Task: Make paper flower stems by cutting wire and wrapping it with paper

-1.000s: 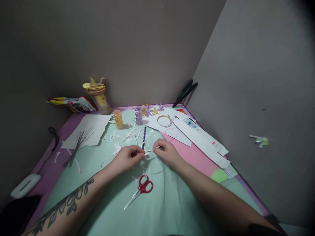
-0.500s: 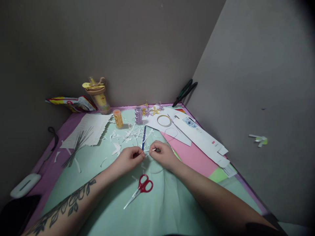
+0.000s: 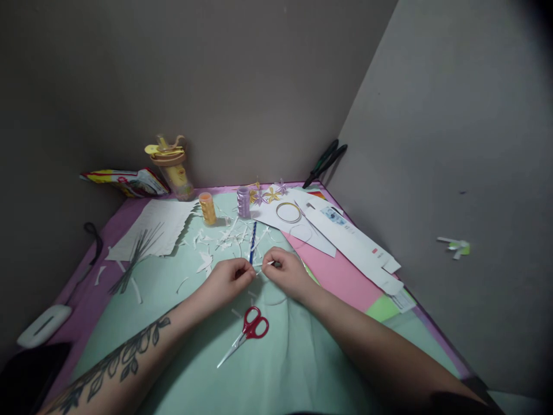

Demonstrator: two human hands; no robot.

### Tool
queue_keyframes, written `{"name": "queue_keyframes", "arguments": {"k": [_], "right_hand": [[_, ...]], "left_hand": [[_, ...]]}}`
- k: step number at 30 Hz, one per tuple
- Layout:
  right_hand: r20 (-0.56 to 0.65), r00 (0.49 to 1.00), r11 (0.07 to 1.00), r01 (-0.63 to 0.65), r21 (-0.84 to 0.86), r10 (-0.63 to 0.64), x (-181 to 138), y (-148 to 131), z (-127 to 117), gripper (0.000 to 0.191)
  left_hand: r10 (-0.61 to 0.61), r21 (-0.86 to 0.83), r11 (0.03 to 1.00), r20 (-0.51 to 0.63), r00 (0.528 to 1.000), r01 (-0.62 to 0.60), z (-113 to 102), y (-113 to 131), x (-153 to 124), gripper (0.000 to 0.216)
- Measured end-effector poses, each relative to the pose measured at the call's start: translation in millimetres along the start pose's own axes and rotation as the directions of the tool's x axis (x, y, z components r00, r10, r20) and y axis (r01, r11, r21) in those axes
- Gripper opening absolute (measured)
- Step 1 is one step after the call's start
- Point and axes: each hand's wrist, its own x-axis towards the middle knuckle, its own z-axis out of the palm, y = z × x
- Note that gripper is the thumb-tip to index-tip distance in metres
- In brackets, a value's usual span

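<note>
My left hand (image 3: 233, 276) and my right hand (image 3: 285, 272) are close together over the middle of the table, fingers pinched. Between the fingertips runs a thin white strip (image 3: 260, 272), most of it hidden by the fingers. A thin pale curved strand (image 3: 276, 302) shows just under my right hand. Red-handled scissors (image 3: 249, 329) lie nearer to me, blades pointing to the lower left. Just beyond my fingers lies a blue pen-like stick (image 3: 253, 242), among white paper scraps (image 3: 228, 235).
An orange jar (image 3: 207, 208) and a purple jar (image 3: 243, 203) stand behind the scraps. Thin wires (image 3: 137, 257) lie left on white paper (image 3: 151, 227). Wire flowers (image 3: 273, 194) and a wire coil (image 3: 288, 212) rest at the back. Black-handled pliers (image 3: 325, 163) lean in the corner.
Almost nothing differs. Both hands keep their pinch, with only a very slight shift of the left fingertips.
</note>
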Motion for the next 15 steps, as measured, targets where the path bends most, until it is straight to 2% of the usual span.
{"name": "queue_keyframes", "arguments": {"k": [8,15], "right_hand": [[0.009,1.0,1.0,0.001,-0.002,0.0,-0.5,-1.1,1.0,0.009],[0.002,1.0,1.0,-0.003,0.002,0.003,0.0,-1.9,0.3,0.009]], "left_hand": [[0.038,0.04,0.999,-0.03,0.999,-0.037,4.9,-6.6,1.5,0.018],[0.003,0.004,1.0,-0.031,1.0,-0.003,3.5,-1.0,-0.4,0.019]]}}
